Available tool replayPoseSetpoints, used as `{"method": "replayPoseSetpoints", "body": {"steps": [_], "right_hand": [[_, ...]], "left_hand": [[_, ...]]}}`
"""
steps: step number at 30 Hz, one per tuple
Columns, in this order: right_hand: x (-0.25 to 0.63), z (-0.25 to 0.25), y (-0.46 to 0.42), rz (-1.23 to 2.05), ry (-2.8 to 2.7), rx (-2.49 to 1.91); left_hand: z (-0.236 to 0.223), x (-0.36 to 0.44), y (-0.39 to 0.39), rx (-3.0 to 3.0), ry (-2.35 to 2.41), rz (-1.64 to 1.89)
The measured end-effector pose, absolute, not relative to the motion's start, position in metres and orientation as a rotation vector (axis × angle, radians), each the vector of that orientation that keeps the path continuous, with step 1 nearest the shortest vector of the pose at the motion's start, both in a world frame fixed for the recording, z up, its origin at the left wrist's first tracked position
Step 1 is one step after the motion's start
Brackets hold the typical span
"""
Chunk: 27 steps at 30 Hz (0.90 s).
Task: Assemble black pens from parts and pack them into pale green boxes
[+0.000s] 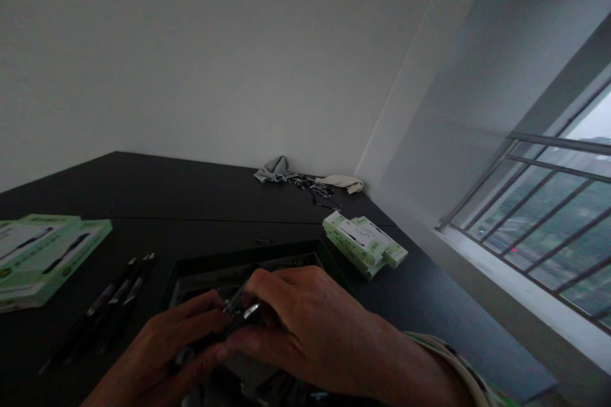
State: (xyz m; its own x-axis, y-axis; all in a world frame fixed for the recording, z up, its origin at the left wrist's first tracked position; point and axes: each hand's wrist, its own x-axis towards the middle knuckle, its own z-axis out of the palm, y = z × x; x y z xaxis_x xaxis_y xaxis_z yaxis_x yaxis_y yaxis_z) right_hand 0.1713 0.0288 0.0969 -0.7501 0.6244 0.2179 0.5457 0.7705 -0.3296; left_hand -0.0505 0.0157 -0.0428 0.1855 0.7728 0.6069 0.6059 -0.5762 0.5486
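Observation:
My left hand (162, 343) and my right hand (296, 324) meet low in the middle of the view. Between their fingers is a small dark object with a shiny metal part (245, 308), partly hidden and too small to name exactly. Directly beneath and behind them lies an open dark box (243, 259), its inside mostly hidden by my hands. Left of my left hand, several black pens with metal clips (107, 302) lie side by side on the black table (143, 197).
Green-and-white boxes (42, 257) lie at the table's left edge, and another stack (365, 245) sits to the right. At the far corner are a grey cloth (275, 170), small black metal pieces (315, 191) and a cream cloth (341, 182). Walls and a barred window (529, 216) bound the right.

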Motion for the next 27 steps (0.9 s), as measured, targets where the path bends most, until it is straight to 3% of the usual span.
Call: {"method": "replayPoseSetpoints", "body": {"steps": [3, 10, 15, 21, 27], "right_hand": [[0.174, 0.099, 0.026, 0.452, -2.613, -0.940], [0.169, 0.096, 0.033, 0.218, -2.696, -0.842], [0.171, 0.103, 0.028, 0.438, -2.632, -0.854], [0.168, 0.102, 0.025, 0.182, -2.666, -0.852], [0.169, 0.108, 0.022, 0.245, -2.700, -0.889]], "left_hand": [[-0.045, -0.051, 0.013, 2.243, 1.422, 1.350], [-0.018, -0.043, 0.017, 2.302, 1.191, 1.091], [-0.025, -0.047, 0.014, 2.316, 1.370, 1.240], [-0.021, -0.043, 0.010, 2.409, 1.432, 1.239], [-0.008, -0.040, 0.013, 2.401, 1.306, 1.236]]}}
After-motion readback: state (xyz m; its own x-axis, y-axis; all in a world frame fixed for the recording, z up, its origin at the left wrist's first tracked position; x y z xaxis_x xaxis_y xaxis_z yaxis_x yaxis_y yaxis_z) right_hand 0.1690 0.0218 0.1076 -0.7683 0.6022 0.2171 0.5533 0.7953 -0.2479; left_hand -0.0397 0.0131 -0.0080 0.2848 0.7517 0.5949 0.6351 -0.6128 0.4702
